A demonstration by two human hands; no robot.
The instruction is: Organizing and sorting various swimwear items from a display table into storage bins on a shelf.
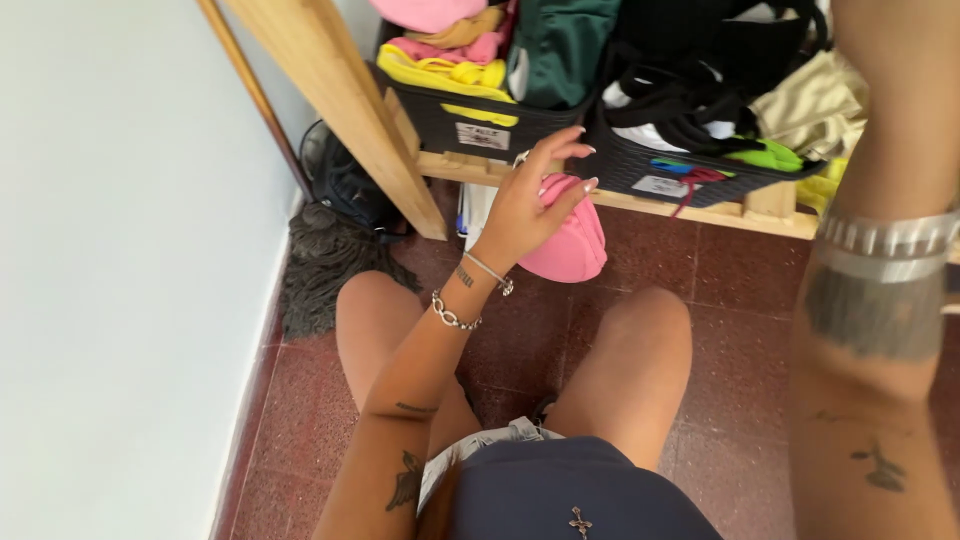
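My left hand [530, 200] reaches forward with its fingers spread, its thumb and palm resting on a pink cap [572, 248]. The cap hangs at the front edge of a low wooden shelf [640, 203]. Chain bracelets circle the left wrist. My right forearm [880, 300] rises along the right edge of the view with wide silver bangles on it; its hand is above the frame, out of sight. My bare knees are bent over the floor below the shelf.
Two dark plastic baskets stand on the shelf: one [470, 122] with yellow and pink clothes, one [650, 168] with black, white and green items. A slanted wooden post [345, 100], a grey mop head [330, 262] and a white wall [130, 250] are at left. Red speckled floor tiles [740, 330] lie below.
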